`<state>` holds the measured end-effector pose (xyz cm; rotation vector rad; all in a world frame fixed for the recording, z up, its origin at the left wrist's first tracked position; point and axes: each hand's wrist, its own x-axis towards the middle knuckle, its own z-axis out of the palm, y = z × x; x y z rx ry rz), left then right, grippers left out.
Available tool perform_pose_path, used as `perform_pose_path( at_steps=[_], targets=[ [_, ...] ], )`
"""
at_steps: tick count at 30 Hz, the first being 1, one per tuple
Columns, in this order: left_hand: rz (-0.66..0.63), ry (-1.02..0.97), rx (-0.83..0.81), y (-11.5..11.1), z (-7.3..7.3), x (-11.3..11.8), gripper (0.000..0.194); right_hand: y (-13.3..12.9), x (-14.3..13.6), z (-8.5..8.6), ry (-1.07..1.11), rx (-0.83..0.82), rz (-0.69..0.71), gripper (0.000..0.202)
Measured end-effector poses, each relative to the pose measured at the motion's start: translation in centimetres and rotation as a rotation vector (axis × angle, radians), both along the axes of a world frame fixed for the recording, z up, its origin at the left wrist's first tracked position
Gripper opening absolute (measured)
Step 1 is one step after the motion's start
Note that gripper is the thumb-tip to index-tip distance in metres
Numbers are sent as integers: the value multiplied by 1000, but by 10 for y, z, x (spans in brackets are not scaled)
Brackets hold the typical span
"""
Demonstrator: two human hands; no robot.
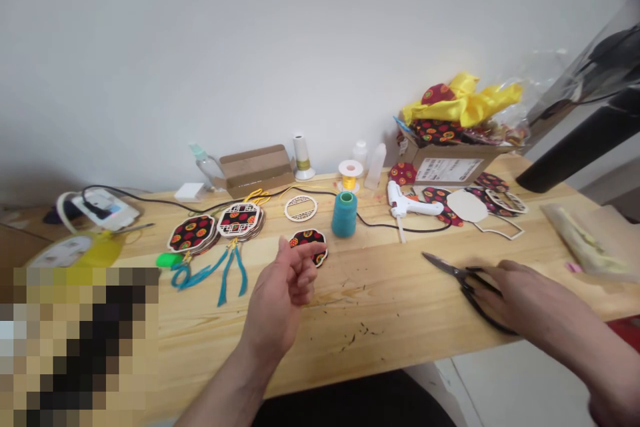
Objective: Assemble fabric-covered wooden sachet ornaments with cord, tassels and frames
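Observation:
My left hand (287, 290) is raised over the middle of the wooden table, index finger stretched out and the other fingers curled loosely, nothing visible in it. Behind its fingers lies a dark flower-patterned piece (310, 238), partly hidden. My right hand (520, 293) rests at the black handles of the scissors (453, 270), whose closed blades point left and away; its fingertips are partly hidden. A teal thread cone (345, 215) stands beyond my left hand, with a round lattice piece (301, 208) to its left.
Stacked patterned pieces with teal tassels (233, 273) lie left. A white glue gun (413, 203), its black cable and pale cutouts (467, 205) are at right. Behind stand bottles, spools and a cardboard box (445, 163) of fabric. Dark scraps (360, 331) dot the near table.

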<state>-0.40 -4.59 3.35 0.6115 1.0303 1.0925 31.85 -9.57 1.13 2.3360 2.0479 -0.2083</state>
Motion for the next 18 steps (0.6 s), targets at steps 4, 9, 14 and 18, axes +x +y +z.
perform_pose_path(
  at_steps=[4,9,14,18],
  targets=[
    [-54,-8,10,-6,2,6,65,10,-56,17,456,294,55,31],
    [-111,28,54,-13,3,12,68,25,-140,20,1271,26,29,30],
    [-150,34,129,-18,-4,10,65,36,-170,11,1686,-108,-80,34],
    [-202,53,158,-19,-11,8,62,38,-172,13,1757,-101,-16,19]
  ],
)
